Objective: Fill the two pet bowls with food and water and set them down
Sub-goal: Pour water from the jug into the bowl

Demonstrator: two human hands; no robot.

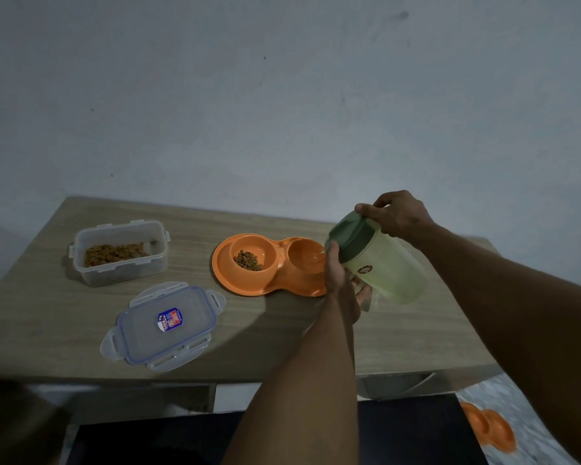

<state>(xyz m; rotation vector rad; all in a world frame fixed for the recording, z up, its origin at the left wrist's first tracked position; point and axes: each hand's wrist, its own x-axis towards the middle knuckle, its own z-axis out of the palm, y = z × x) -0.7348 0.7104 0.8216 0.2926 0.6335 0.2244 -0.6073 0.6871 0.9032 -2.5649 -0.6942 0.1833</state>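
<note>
An orange double pet bowl [235,280] lies on the wooden table [64,313]. Its left cup holds brown kibble [248,260]; its right cup [304,255] looks wet, with a thin stream reaching its rim. A pale green jug [388,273] with a dark green lid [351,233] is tilted toward that right cup. My left hand [341,283] grips the jug from below, near its handle. My right hand [398,214] rests its fingers on top of the lid.
A clear plastic container [121,253] with kibble stands at the table's left. Its clear lid [165,325] with a blue seal lies in front of it. A second orange double bowl [490,431] sits on the floor at lower right. A wall stands behind the table.
</note>
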